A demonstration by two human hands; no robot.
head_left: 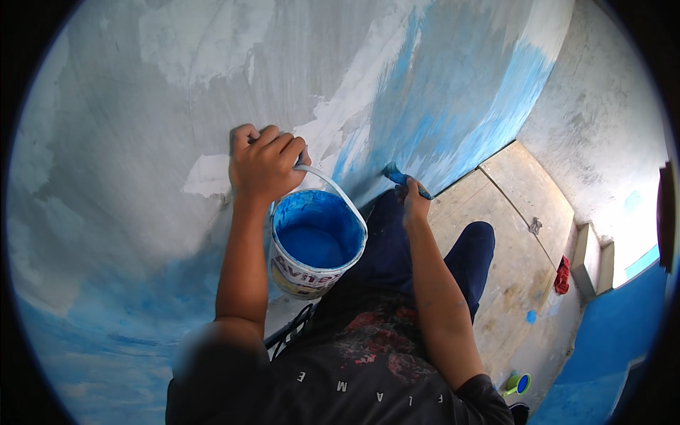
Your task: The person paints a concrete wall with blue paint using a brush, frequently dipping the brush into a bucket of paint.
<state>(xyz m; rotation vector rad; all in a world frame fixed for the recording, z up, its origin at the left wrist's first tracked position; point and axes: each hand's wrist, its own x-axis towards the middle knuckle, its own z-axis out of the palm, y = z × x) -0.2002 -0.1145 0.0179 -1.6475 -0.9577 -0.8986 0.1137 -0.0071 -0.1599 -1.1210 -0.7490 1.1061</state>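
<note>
Bucket (303,282), near the dial's centre, has its handle (338,189) hooked in the curled fingers of the left hand (263,166) at 10 o'clock. At 2, the right hand (417,202) pinches the brush (398,175) between thumb and fingers, bristles toward the wall (453,85); contact is hard to tell. Work in hand looks like brushing on blue, and a further stroke would call for loaded bristles and a level bucket. Wall is streaky with ragged white patches; paint (312,246), smooth; bucket, round, likely plastic, smeared inside.
</note>
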